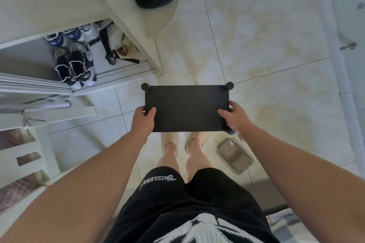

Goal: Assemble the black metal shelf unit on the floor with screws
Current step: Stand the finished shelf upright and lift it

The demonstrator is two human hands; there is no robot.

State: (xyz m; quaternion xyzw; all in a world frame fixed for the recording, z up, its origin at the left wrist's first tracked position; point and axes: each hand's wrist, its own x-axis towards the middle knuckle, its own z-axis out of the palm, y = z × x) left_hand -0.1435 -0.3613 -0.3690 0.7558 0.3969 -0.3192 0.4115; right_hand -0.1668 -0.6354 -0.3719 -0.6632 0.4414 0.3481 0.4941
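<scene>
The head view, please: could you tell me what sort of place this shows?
Probably a home entryway: a cabinet holding sneakers, a glossy tiled floor, and a door handle at the right.

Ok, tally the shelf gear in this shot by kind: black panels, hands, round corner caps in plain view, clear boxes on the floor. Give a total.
Panels: 1, the black panel
Hands: 2, left hand and right hand, each gripping a short edge
Corner caps in plain view: 2, far-left cap and far-right cap
Boxes: 1, the clear box
Total: 6
</scene>
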